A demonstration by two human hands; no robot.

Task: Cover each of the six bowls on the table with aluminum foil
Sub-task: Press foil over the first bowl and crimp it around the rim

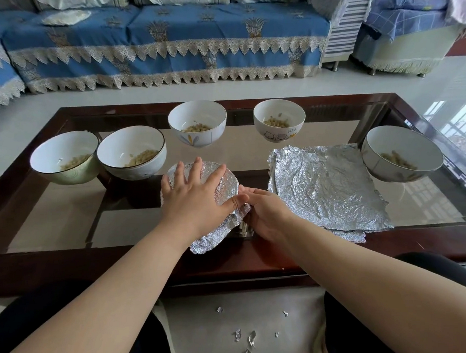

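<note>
My left hand point(196, 193) lies flat, fingers spread, on the foil-covered bowl point(227, 187) at the glass table's point(62, 216) near edge; my right hand point(265, 215) pinches its crumpled foil skirt. Five uncovered bowls of pale grains ring it, spare foil sheets point(331, 189) lying just right.

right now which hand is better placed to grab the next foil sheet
Right. The right hand is at the foil-covered bowl's right side, nearest the foil stack; the left hand lies flat on the bowl's top.
</note>
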